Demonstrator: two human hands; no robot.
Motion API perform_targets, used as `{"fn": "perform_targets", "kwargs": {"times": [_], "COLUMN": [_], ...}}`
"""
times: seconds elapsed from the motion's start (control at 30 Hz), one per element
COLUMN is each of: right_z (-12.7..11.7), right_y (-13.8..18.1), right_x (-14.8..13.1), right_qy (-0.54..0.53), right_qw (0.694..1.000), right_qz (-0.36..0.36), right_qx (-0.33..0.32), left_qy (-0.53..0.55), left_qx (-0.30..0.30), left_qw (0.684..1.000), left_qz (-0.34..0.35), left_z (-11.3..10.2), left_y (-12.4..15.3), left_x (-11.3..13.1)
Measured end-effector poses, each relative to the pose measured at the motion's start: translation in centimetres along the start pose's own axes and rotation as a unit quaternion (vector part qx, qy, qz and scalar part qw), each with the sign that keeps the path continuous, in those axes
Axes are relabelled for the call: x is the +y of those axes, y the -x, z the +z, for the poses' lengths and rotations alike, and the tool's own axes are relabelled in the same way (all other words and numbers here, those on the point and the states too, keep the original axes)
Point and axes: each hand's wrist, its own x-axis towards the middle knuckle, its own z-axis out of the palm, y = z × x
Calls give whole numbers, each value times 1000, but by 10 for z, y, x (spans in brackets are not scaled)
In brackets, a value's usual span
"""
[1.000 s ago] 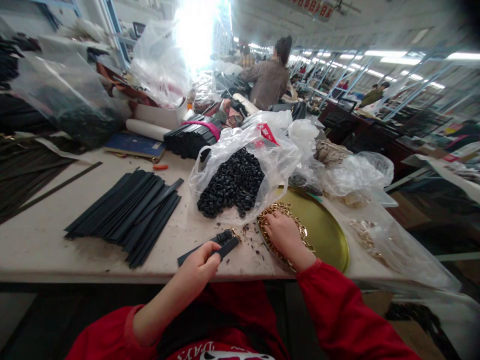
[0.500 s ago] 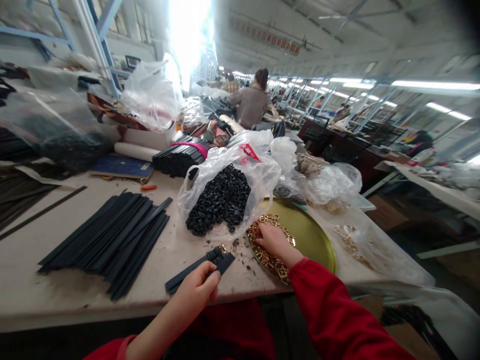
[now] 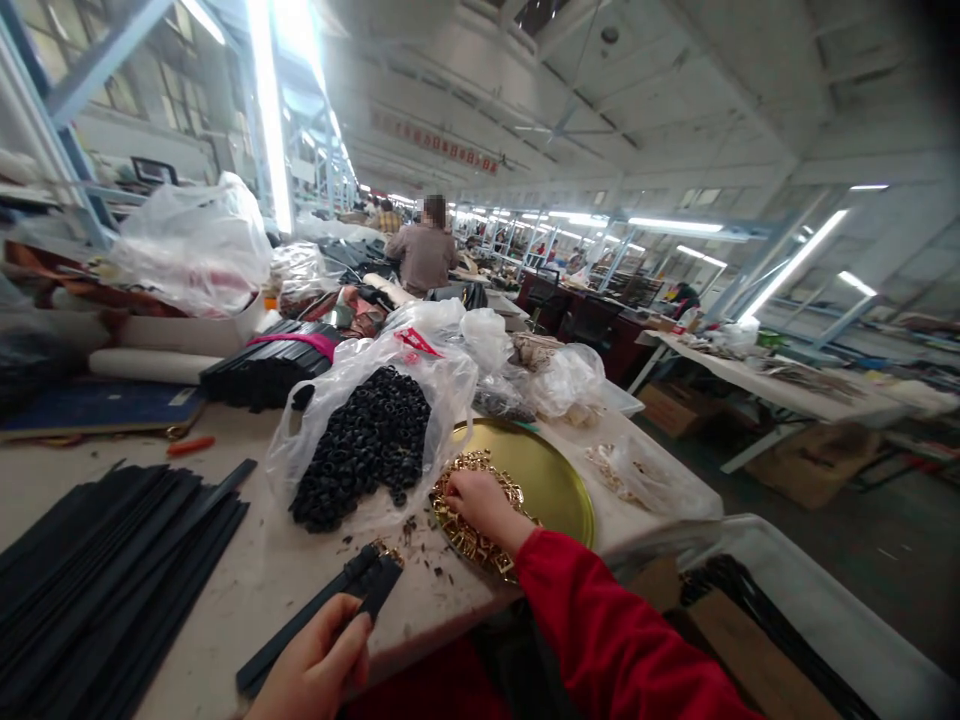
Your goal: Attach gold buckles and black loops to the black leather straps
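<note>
My left hand is closed around black straps, which lie over the table's front edge. Gold metal shows at the straps' far end, beside a black loop. My right hand reaches into a heap of small gold buckles, its fingers curled together; the fingertips and anything between them are hidden. The buckles fill the left side of a round gold tray. Left of the tray, an open clear plastic bag holds many small black loops. A pile of flat black straps lies at the left.
Behind are a pink-tied black bundle, a blue book, an orange tool and plastic bags. A bag with gold pieces lies right of the tray. A person sits farther back.
The view has swung right and tilted up, so the table's things sit farther left and lower. My right hand remains in the buckles; my left still holds the straps.
</note>
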Motion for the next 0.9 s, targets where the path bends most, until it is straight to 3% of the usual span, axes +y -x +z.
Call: {"fn": "perform_targets", "kwargs": {"times": [0.1,0.17,0.27,0.33,0.4,0.6,0.9], "right_z": [7,16,28,32,33,38,40], "right_y": [14,25,37,42,46,57,67], "right_x": [-20,-36,-58,-67,-71,-75,-86], "right_qy": [-90,-259,-544,-632,-676,-750,-802], "right_qw": [996,964,828,758,715,632,555], "right_qz": [-17,-25,6,40,70,118,157], "right_qx": [1,-49,-133,-156,-166,-152,-154], "left_qy": [-47,-99,-163,-191,-207,-200,-248], "left_qx": [1,16,73,94,93,95,61], "left_qw": [999,993,981,974,971,972,965], "left_qz": [27,57,79,79,79,82,57], "left_z": [-1,-3,-5,-7,-8,-9,-19], "left_y": [-6,-10,-12,-10,-8,-6,-8], "left_x": [0,1,4,4,3,-4,-12]}}
